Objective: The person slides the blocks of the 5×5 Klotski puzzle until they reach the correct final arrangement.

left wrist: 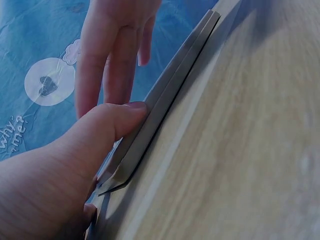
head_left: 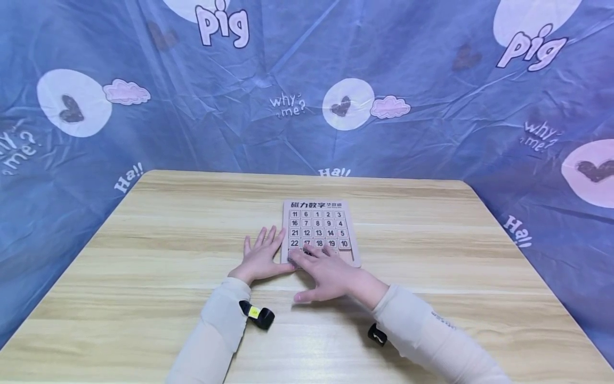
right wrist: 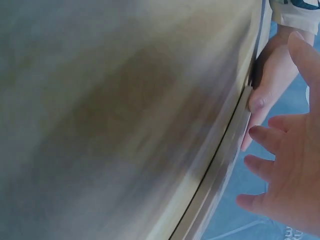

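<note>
Pale pinkish-grey, flat rectangular number puzzle with square numbered tiles lies on the light wood-grain bench, just in front of the person. Its left edge and near left corner meet the left hand, whose fingers are spread and straight; in the left wrist view its thumb presses the side of the frame. That grip braces rather than clasps. Over the bottom row reaches the right hand, fingers extended and spread, thumb out to the side, its grip closed around nothing. Whether its fingertips actually press a tile cannot be told.

Rows above read clearly, from 11, 6, 1, 2, 3 down to 22, 17, 18, 19, 10; the bottom row is partly covered, and its right end appears to be a bare slot.

The step in hand looks like shifting tiles along that bottom row. The next move seems to call for light fingertip pressure on one tile, pushed straight along its row or column towards the gap, with the frame held steady.
</note>
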A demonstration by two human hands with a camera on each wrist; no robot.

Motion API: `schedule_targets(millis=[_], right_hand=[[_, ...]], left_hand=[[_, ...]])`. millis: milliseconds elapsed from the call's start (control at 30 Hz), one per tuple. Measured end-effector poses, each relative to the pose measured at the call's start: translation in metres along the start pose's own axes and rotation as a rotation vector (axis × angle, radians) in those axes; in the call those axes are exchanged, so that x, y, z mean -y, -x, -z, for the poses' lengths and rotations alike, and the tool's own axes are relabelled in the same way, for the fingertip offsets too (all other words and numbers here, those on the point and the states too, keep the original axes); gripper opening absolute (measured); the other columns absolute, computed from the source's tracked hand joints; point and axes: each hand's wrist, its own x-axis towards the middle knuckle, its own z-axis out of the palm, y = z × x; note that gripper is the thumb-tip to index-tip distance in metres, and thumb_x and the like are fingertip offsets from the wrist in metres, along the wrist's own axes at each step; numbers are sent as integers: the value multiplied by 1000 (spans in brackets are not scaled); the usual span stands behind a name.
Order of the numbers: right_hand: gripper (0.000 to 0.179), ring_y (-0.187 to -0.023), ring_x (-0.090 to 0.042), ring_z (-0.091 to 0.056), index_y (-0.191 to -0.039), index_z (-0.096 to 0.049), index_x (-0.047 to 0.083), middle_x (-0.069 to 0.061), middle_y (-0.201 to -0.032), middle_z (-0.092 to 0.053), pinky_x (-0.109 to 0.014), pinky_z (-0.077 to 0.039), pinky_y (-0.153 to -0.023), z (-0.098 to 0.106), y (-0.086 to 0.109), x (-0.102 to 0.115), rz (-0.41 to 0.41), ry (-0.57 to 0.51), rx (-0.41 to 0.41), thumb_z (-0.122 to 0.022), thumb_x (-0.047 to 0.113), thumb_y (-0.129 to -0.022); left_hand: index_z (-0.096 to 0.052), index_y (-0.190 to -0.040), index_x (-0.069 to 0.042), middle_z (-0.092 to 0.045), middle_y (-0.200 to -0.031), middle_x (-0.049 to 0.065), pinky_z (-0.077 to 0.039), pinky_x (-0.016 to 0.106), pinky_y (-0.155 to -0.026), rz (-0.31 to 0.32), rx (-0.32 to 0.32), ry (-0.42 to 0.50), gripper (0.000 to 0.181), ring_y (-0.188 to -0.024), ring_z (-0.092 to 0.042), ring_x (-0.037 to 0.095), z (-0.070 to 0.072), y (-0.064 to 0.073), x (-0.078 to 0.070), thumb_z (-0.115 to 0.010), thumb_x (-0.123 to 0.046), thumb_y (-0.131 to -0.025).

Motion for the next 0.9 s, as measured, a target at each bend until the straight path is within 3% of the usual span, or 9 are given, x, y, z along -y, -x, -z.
schedule_targets(millis=[900], right_hand=[[92, -126, -30, -15, -138, -19, 11, -4, -138, -25, -56, -9, -95, -5, 14, -1, -42, 37, 8, -47, 66, -71]], left_hand=[[-14, -139, -17, -6, -142, 10, 12, 54, -94, 2, 3, 11, 97, -128, 3, 28, 1, 0, -1, -52, -68, -66]])
